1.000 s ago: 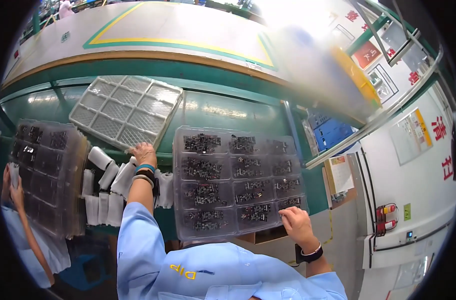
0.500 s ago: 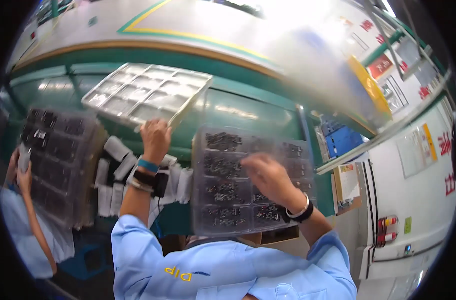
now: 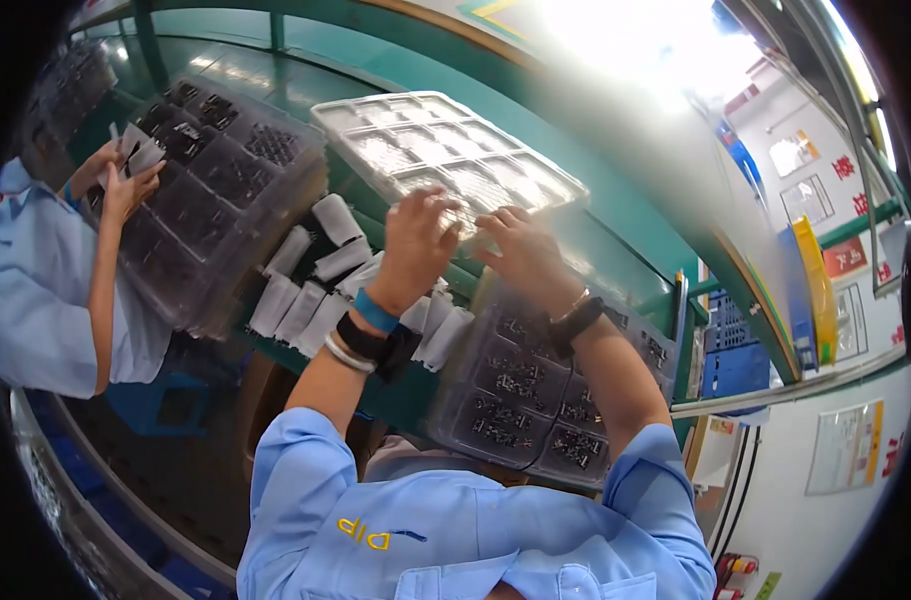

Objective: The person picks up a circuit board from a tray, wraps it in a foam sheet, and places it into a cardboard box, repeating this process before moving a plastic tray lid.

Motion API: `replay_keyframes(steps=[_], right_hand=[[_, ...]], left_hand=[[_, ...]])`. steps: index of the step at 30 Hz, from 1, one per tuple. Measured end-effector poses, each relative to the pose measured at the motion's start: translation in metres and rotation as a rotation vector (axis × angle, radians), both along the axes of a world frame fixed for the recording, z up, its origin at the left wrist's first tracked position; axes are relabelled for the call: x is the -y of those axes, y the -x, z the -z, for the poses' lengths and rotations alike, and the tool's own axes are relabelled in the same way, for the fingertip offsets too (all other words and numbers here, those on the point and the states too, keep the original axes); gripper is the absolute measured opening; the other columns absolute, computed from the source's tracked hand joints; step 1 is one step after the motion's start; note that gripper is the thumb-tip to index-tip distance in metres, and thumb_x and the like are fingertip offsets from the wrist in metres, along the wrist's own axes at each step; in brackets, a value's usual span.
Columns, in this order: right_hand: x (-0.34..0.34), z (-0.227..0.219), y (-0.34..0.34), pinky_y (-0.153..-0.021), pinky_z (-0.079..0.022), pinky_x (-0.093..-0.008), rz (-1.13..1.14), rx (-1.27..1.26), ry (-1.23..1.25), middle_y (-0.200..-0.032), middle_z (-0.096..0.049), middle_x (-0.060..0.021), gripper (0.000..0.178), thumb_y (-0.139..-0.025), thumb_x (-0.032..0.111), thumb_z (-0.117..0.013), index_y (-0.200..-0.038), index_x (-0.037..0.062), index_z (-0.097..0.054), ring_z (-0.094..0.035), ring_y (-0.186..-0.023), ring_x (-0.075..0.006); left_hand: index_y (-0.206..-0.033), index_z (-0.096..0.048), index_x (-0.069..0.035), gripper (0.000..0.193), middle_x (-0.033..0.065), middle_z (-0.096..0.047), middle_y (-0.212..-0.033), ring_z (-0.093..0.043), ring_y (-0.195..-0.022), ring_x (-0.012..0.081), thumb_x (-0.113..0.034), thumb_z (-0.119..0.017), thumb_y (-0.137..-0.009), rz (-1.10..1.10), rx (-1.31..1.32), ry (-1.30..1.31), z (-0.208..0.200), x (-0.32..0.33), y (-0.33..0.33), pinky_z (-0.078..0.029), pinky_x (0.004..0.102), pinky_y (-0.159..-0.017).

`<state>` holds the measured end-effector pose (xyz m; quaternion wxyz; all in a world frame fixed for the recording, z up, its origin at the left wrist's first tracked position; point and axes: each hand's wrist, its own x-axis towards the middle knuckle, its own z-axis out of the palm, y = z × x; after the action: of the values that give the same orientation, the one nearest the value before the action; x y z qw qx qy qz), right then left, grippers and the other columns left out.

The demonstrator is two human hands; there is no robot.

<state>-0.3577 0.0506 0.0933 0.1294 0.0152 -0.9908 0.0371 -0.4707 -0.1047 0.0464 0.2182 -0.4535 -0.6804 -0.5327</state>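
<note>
A white compartment tray with a clear, shiny top lies ahead of me, tilted across the green bench. My left hand is at its near edge, fingers bent over the nearest compartments. Just to the right, my right hand has its fingers curled toward the left one, by the same edge. What either hand pinches, if anything, is too small and blurred to make out. Under my right forearm sits a clear grey compartment box holding many small dark parts.
Several white wrapped bundles lie left of the box. Farther left, another person's hands hold white packets beside a large dark parts box. A blue crate is at right, below a shelf. A blue stool stands low left.
My right hand has left the grey parts box and come up beside my left hand at the white tray. The view has turned, showing more of the other person.
</note>
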Motion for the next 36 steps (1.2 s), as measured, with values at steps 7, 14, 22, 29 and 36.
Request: replay_keyframes(steps=[7, 14, 22, 29, 36], right_hand=[[0.016, -0.005, 0.006, -0.086, -0.049, -0.0389, 0.098, 0.08, 0.109, -0.1, -0.062, -0.0058, 0.036, -0.075, 0.025, -0.078, -0.105, 0.0095, -0.064, -0.058, -0.103, -0.0273], [0.024, -0.009, 0.018, -0.088, -0.048, -0.0399, 0.042, 0.02, 0.111, -0.101, -0.062, -0.0073, 0.038, -0.075, 0.027, -0.077, -0.107, 0.0103, -0.065, -0.056, -0.104, -0.0295], [0.022, -0.02, 0.024, -0.09, -0.047, -0.0404, -0.011, 0.043, 0.125, -0.103, -0.062, -0.0091, 0.038, -0.078, 0.027, -0.074, -0.11, 0.0102, -0.064, -0.055, -0.107, -0.031], [0.02, -0.017, 0.026, -0.088, -0.046, -0.0408, -0.088, 0.054, 0.144, -0.106, -0.063, -0.0085, 0.031, -0.085, 0.028, -0.066, -0.111, 0.0107, -0.064, -0.056, -0.108, -0.0295], [0.031, -0.01, 0.041, -0.084, -0.045, -0.0404, -0.083, 0.234, 0.258, -0.105, -0.063, -0.0061, 0.021, -0.089, 0.025, -0.061, -0.106, 0.012, -0.064, -0.061, -0.1, -0.0282]], left_hand=[[-0.111, -0.061, -0.007, 0.018, -0.0017, -0.06, -0.104, -0.055, -0.094, 0.0069, -0.012, -0.061, -0.094, 0.27, 1.227, -0.294, 0.068, 0.051, -0.018, -0.045, 0.023, -0.081], [-0.11, -0.061, -0.009, 0.017, 0.0016, -0.065, -0.107, -0.061, -0.101, 0.0116, -0.018, -0.061, -0.096, 0.63, 1.366, -0.439, 0.051, 0.019, -0.031, -0.049, 0.0281, -0.085], [-0.102, -0.06, -0.011, 0.013, 0.0037, -0.067, -0.104, -0.065, -0.099, 0.0157, -0.02, -0.063, -0.095, 0.731, 1.446, -0.61, 0.05, 0.005, -0.034, -0.051, 0.0307, -0.083], [-0.1, -0.058, -0.01, 0.013, 0.0053, -0.068, -0.097, -0.067, -0.092, 0.0166, -0.021, -0.062, -0.095, 0.585, 1.376, -0.529, 0.055, 0.01, -0.038, -0.051, 0.0299, -0.081], [-0.099, -0.056, -0.008, 0.011, 0.0017, -0.066, -0.093, -0.065, -0.088, 0.0121, -0.017, -0.061, -0.096, 0.516, 1.331, -0.553, 0.059, -0.001, -0.043, -0.049, 0.0264, -0.077]])
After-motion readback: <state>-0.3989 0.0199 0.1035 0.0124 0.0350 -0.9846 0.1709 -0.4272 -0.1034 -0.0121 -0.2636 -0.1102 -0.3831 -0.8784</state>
